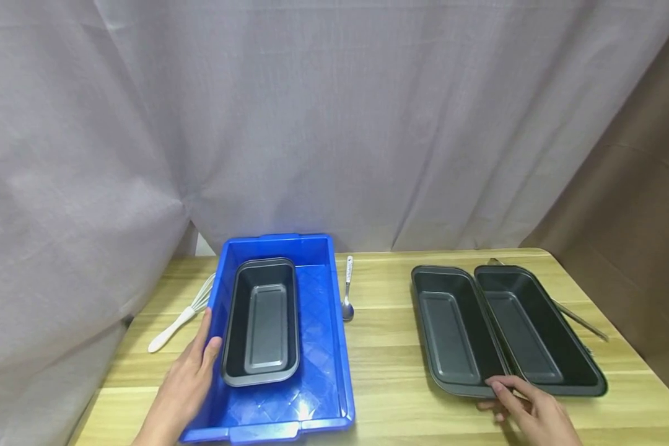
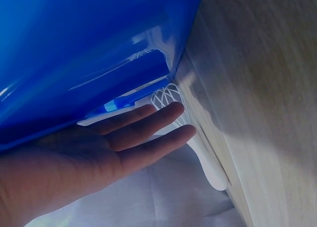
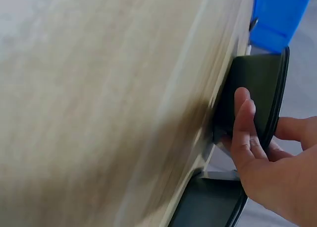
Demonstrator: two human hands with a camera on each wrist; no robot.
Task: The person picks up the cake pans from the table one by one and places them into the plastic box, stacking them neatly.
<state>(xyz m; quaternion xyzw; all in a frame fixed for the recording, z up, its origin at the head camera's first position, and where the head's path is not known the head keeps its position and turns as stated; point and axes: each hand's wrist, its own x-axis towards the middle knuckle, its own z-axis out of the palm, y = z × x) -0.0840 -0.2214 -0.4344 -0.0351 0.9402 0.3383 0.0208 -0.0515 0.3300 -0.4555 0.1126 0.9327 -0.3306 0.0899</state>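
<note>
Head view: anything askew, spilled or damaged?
One oddity: a thin metal tool pokes out past the far and right edges of the rightmost pan. Its middle is hidden, so it may be pinned under the pan; contact can't be confirmed. No spill or damage visible.

Grey cloth (image 1: 323,124) hangs in loose folds across the top and left of the frame, with brown cloth (image 1: 635,186) at the right edge. Below spreads a pale wood-grained bench (image 1: 384,347), softly lit, its far-right corner rounded.
</note>
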